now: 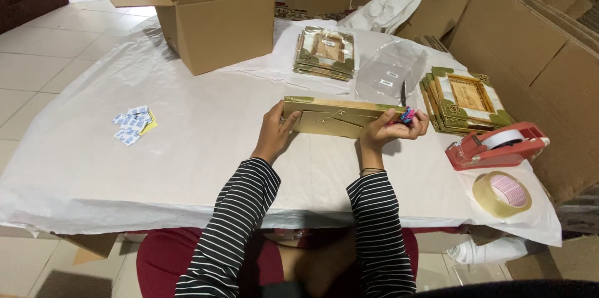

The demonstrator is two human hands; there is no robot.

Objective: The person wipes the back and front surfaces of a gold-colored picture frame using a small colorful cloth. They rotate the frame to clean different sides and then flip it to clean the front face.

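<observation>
The left hand (275, 128) curls around the left end of a gold picture frame (337, 117), thumb on its near side and fingers wrapped behind. The frame stands on its long edge on the bench (187, 148), its back facing the person, stretched between the two hands. The right hand (390, 129) grips the frame's right end and also pinches a small pink and blue cutter (406, 115), whose thin blade sticks up above the frame's top edge.

Just beyond the right hand lies a clear plastic bag (390, 73), and to its right sits a stack of gold and green frames (465, 99). Further right and nearer the person are a red tape dispenser (496, 145) and a loose roll of tape (502, 193). A second stack of frames (326, 53) rests beyond the held frame. Past the left hand stands an open cardboard box (215, 14), and well to the left of that hand lie a few small blue and white packets (132, 124).
</observation>
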